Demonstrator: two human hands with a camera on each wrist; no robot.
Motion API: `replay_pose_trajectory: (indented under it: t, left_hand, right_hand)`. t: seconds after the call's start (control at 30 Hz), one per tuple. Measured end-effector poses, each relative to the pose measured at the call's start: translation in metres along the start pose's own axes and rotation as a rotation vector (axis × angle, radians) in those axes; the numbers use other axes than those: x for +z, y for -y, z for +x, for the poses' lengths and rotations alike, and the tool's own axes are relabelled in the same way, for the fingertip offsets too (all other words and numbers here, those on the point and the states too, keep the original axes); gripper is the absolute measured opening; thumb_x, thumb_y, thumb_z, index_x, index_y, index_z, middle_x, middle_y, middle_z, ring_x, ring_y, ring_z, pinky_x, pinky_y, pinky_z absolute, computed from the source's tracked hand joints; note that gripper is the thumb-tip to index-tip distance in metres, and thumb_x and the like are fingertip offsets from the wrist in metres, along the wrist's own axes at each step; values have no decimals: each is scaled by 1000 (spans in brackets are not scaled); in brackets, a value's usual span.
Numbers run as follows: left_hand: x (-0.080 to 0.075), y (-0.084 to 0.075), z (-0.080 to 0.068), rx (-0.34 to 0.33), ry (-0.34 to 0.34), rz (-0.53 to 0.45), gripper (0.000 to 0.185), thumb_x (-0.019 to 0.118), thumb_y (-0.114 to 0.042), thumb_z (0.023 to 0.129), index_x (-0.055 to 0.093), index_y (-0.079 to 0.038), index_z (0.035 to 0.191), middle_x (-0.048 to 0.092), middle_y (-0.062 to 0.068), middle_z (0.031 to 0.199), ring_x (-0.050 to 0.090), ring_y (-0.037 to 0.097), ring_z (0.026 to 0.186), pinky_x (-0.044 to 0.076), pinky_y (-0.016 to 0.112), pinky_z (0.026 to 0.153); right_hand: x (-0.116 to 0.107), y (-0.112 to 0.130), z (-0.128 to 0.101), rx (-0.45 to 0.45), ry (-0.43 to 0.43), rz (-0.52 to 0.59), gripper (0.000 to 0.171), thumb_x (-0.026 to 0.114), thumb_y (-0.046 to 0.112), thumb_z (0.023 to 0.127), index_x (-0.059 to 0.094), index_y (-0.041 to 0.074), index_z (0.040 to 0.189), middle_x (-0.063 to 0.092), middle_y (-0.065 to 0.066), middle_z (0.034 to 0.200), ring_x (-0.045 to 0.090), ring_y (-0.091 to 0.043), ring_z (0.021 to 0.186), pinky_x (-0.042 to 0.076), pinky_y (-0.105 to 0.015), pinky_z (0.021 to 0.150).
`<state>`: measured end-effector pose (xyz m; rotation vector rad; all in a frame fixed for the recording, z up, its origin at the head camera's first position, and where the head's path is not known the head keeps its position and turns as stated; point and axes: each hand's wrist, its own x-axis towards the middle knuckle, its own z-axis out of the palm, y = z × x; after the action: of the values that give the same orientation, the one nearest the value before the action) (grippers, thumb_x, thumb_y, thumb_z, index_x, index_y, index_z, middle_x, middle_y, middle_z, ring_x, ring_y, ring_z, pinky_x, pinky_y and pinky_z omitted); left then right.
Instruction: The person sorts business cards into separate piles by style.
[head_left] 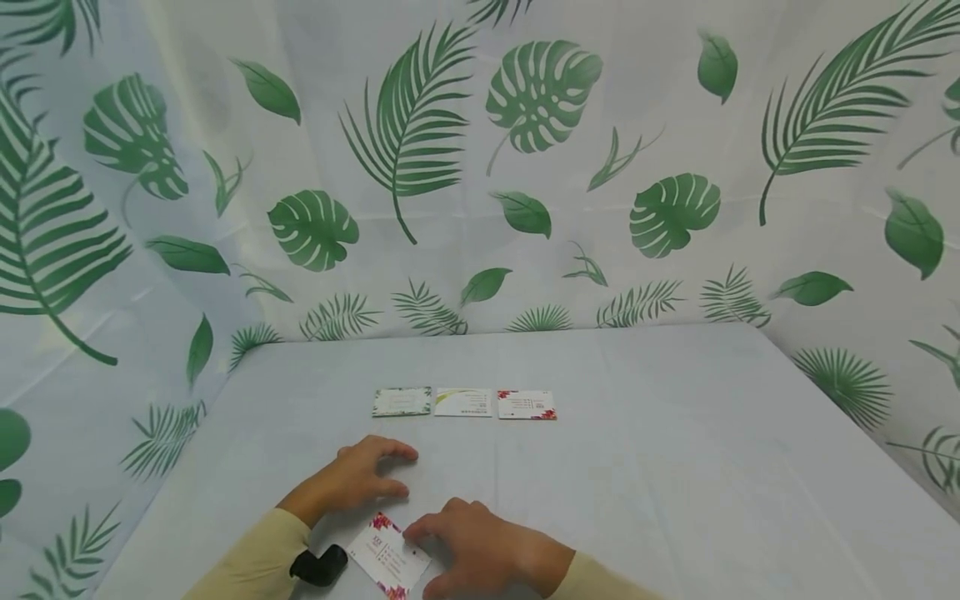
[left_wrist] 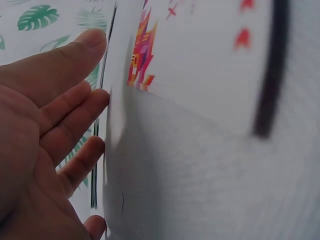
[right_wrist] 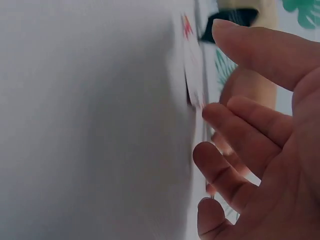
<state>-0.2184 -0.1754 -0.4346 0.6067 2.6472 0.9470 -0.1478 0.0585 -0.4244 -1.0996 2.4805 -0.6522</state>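
A white business card (head_left: pixel 386 554) with red and pink floral corners lies turned at an angle on the table, close to the front edge of the head view. My right hand (head_left: pixel 483 546) is just to its right, fingers relaxed and a fingertip right at the card's upper edge. In the right wrist view the card (right_wrist: pixel 192 65) appears nearly edge-on beyond the fingertips. My left hand (head_left: pixel 363 475) is beyond the card, thumb and fingers apart with nothing between them. The left wrist view shows part of the card (left_wrist: pixel 200 60) beside that loosely spread hand (left_wrist: pixel 45 125).
Three cards form a row farther back: a green leaf-bordered one (head_left: pixel 402 402), one with a yellow-green curve (head_left: pixel 462 402), and a red floral one (head_left: pixel 527 405). A black wrist device (head_left: pixel 320 566) sits by the left sleeve. Leaf-print curtains surround the white table (head_left: pixel 675 433).
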Motion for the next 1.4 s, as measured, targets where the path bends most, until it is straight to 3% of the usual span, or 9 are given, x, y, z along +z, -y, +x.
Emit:
replay_pose_trajectory:
  t: [0.13, 0.3, 0.6, 0.93, 1.13, 1.4]
  left_hand:
    - [1, 0, 0, -2, 0, -11, 44, 84, -28, 81, 70, -17, 121, 65, -3, 126, 47, 31, 131, 22, 63, 101]
    - [1, 0, -1, -7, 14, -12, 44, 84, -29, 81, 70, -18, 121, 65, -3, 126, 47, 31, 131, 22, 63, 102]
    - [5, -4, -2, -6, 33, 3, 42, 87, -30, 77, 72, -24, 116, 62, -5, 122, 47, 28, 127, 23, 58, 100]
    - [14, -12, -3, 26, -6, 93, 61, 90, -25, 73, 67, -17, 128, 59, 4, 126, 44, 30, 126, 22, 58, 95]
    - [14, -21, -4, -27, -16, 129, 53, 90, -25, 74, 69, -19, 122, 59, 1, 121, 44, 30, 125, 22, 59, 96]
    - [18, -23, -3, 37, -80, 177, 44, 87, -28, 77, 71, -18, 116, 62, -4, 112, 46, 28, 121, 19, 63, 99]
  right_hand:
    - [2, 4, 2, -18, 16, -76, 45, 79, 37, 83, 67, 31, 126, 59, 24, 109, 45, -1, 95, 35, -24, 77]
    - [-7, -5, 0, 80, -13, -83, 43, 80, 37, 81, 69, 33, 122, 59, 25, 106, 46, -4, 98, 35, -30, 80]
    - [-25, -34, -4, 202, -99, -35, 49, 81, 38, 81, 68, 27, 126, 62, 18, 113, 48, -13, 104, 35, -40, 87]
    - [-24, -46, -3, 229, -214, -21, 52, 80, 35, 83, 65, 20, 132, 64, 8, 122, 49, -22, 114, 36, -46, 95]
    - [-23, -44, -5, 262, -237, -78, 61, 83, 42, 78, 66, 16, 130, 66, 5, 120, 51, -23, 110, 36, -48, 93]
    - [-20, -46, -6, 252, -255, -150, 58, 82, 39, 81, 65, 14, 130, 67, 2, 122, 54, -24, 109, 37, -48, 90]
